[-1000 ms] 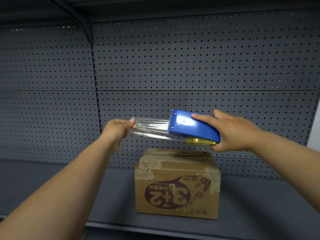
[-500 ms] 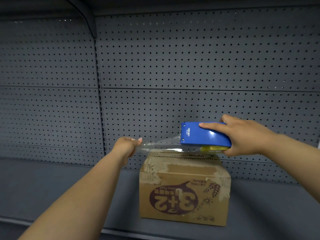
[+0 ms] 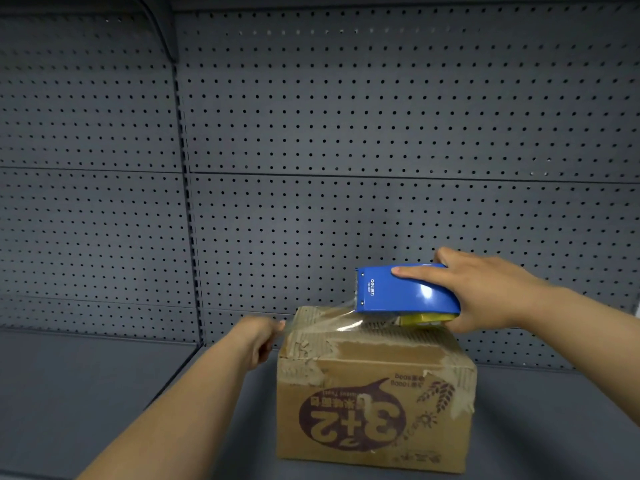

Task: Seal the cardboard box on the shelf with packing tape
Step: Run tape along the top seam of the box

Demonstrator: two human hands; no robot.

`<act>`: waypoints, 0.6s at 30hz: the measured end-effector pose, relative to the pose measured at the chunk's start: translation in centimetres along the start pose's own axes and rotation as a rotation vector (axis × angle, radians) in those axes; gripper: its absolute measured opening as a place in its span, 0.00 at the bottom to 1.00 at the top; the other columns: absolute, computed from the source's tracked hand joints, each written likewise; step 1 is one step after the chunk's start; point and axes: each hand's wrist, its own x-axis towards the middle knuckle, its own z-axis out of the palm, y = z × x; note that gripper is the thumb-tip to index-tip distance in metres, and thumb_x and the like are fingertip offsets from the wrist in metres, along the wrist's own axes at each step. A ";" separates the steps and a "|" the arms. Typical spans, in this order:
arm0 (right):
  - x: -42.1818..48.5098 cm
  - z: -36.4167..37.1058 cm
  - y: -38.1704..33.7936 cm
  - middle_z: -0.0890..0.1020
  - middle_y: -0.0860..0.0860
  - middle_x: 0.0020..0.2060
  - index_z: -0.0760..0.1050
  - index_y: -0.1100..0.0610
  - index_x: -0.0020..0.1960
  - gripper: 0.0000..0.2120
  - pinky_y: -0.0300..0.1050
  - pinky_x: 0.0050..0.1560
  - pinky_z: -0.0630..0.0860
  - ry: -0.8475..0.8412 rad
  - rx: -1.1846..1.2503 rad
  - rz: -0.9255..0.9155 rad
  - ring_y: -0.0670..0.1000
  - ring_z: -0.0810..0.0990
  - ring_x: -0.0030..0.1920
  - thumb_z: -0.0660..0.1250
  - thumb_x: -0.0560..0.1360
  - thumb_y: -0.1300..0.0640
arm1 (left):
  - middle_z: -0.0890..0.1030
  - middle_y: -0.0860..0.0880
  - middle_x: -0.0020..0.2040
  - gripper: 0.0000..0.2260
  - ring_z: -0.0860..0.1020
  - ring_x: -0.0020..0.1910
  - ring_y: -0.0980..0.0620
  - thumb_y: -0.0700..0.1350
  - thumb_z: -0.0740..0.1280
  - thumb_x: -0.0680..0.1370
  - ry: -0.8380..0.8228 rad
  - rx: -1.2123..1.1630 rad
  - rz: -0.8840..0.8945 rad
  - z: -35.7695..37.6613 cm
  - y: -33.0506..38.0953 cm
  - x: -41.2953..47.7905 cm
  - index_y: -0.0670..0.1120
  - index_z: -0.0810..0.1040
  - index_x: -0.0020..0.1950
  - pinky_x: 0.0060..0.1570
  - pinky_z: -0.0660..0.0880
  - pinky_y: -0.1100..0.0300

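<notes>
A worn cardboard box (image 3: pixel 374 403) with an upside-down "3+2" print stands on the grey shelf (image 3: pixel 104 393). My right hand (image 3: pixel 485 292) grips a blue tape dispenser (image 3: pixel 405 289) that rests over the box's top, right of centre. A strip of clear tape (image 3: pixel 325 323) runs from the dispenser leftwards across the box top. My left hand (image 3: pixel 259 337) pinches the free end of the tape just past the box's upper left edge.
A grey pegboard wall (image 3: pixel 381 133) rises directly behind the box. An upright post (image 3: pixel 188 237) divides the wall left of the box. Shelf surface extends to both sides of the box.
Both hands have come down with the dispenser and the stretched tape, from in front of the pegboard to the top of the box. The tape now lies low across the box top.
</notes>
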 end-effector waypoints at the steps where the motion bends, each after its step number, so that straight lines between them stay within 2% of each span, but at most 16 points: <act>1: -0.1 0.0 -0.1 0.65 0.46 0.49 0.32 0.22 0.63 0.45 0.43 0.44 0.76 -0.002 0.002 -0.004 0.48 0.71 0.48 0.65 0.68 0.41 | 0.68 0.46 0.29 0.09 0.62 0.27 0.50 0.41 0.66 0.76 -0.010 -0.010 -0.012 0.3 -0.4 0.3 0.37 0.75 0.40 0.30 0.62 0.57; 2: -0.1 0.1 -0.1 0.65 0.46 0.50 0.31 0.21 0.62 0.45 0.43 0.44 0.75 -0.006 0.003 -0.007 0.48 0.70 0.48 0.65 0.68 0.41 | 0.71 0.46 0.32 0.08 0.65 0.28 0.50 0.40 0.65 0.75 -0.029 -0.027 -0.016 0.7 -0.7 0.4 0.35 0.78 0.46 0.32 0.65 0.57; 3: -0.1 0.1 -0.2 0.65 0.46 0.50 0.30 0.21 0.62 0.45 0.42 0.43 0.75 -0.011 0.002 -0.009 0.47 0.70 0.48 0.65 0.68 0.42 | 0.73 0.46 0.32 0.08 0.68 0.25 0.50 0.38 0.62 0.76 -0.051 -0.037 -0.013 1.0 -1.0 0.2 0.35 0.79 0.47 0.30 0.67 0.60; 5: -0.2 0.2 -0.3 0.64 0.46 0.49 0.31 0.22 0.63 0.45 0.41 0.42 0.73 -0.013 -0.004 -0.011 0.47 0.69 0.47 0.65 0.68 0.42 | 0.73 0.48 0.21 0.13 0.69 0.15 0.52 0.37 0.58 0.79 -0.084 -0.038 0.013 1.6 -1.2 -0.4 0.37 0.76 0.37 0.20 0.68 0.66; 6: -0.2 0.2 -0.4 0.64 0.46 0.48 0.32 0.23 0.65 0.45 0.40 0.41 0.73 -0.011 -0.004 -0.011 0.47 0.69 0.47 0.65 0.68 0.42 | 0.72 0.49 0.18 0.16 0.69 0.14 0.53 0.37 0.57 0.80 -0.096 -0.056 0.035 1.9 -1.2 -0.8 0.39 0.74 0.34 0.17 0.67 0.67; 8: -0.2 0.2 -0.5 0.63 0.46 0.48 0.34 0.25 0.67 0.44 0.40 0.40 0.71 -0.011 -0.004 -0.009 0.47 0.68 0.46 0.66 0.68 0.42 | 0.72 0.48 0.19 0.17 0.70 0.17 0.52 0.39 0.57 0.81 -0.105 -0.051 0.056 2.4 -1.4 -1.2 0.40 0.72 0.33 0.18 0.67 0.66; 10: -0.2 0.1 -0.6 0.62 0.46 0.47 0.34 0.25 0.68 0.44 0.40 0.40 0.70 -0.017 -0.008 -0.008 0.48 0.68 0.47 0.65 0.69 0.42 | 0.73 0.45 0.27 0.18 0.72 0.26 0.48 0.45 0.58 0.81 -0.045 0.089 0.079 2.0 -1.0 -0.8 0.42 0.70 0.31 0.29 0.71 0.60; 11: -0.3 0.0 -0.6 0.62 0.47 0.47 0.35 0.26 0.68 0.44 0.40 0.41 0.71 -0.021 -0.012 -0.008 0.48 0.68 0.47 0.65 0.69 0.42 | 0.76 0.42 0.34 0.18 0.76 0.34 0.46 0.48 0.59 0.81 -0.007 0.290 0.130 1.6 -0.6 -0.5 0.44 0.69 0.31 0.39 0.73 0.57; 12: -0.2 0.0 -0.6 0.62 0.47 0.47 0.35 0.26 0.68 0.44 0.40 0.41 0.71 -0.023 -0.015 -0.008 0.48 0.68 0.47 0.65 0.69 0.42 | 0.79 0.41 0.45 0.15 0.78 0.46 0.44 0.50 0.59 0.80 0.055 0.517 0.188 1.2 -0.2 -0.2 0.46 0.71 0.34 0.50 0.75 0.54; 13: -0.2 -0.1 -0.7 0.62 0.47 0.46 0.35 0.26 0.68 0.43 0.40 0.42 0.71 -0.024 -0.018 -0.009 0.48 0.68 0.47 0.65 0.69 0.42 | 0.77 0.41 0.57 0.12 0.76 0.56 0.43 0.50 0.59 0.80 0.136 0.685 0.267 1.0 0.5 -0.3 0.46 0.75 0.41 0.58 0.73 0.53; 14: -0.1 -0.1 -0.7 0.62 0.47 0.46 0.35 0.26 0.68 0.43 0.40 0.41 0.71 -0.026 -0.018 -0.010 0.48 0.68 0.47 0.65 0.69 0.42 | 0.73 0.41 0.64 0.11 0.73 0.62 0.42 0.49 0.58 0.80 0.188 0.777 0.365 0.8 1.2 -0.5 0.45 0.78 0.52 0.62 0.71 0.52; 15: 0.0 -0.1 -0.7 0.62 0.47 0.46 0.35 0.26 0.68 0.43 0.40 0.40 0.70 -0.029 -0.017 -0.009 0.48 0.68 0.47 0.65 0.69 0.43 | 0.70 0.41 0.68 0.15 0.72 0.65 0.42 0.47 0.56 0.81 0.189 0.819 0.477 1.0 2.0 -0.8 0.44 0.75 0.62 0.64 0.69 0.52; 18: 0.4 -0.2 -0.6 0.64 0.47 0.47 0.37 0.26 0.69 0.44 0.40 0.40 0.68 -0.030 -0.007 -0.004 0.48 0.68 0.47 0.66 0.69 0.44 | 0.58 0.45 0.77 0.21 0.59 0.75 0.45 0.51 0.49 0.82 -0.020 0.922 0.648 2.7 3.8 -2.5 0.47 0.62 0.75 0.73 0.56 0.49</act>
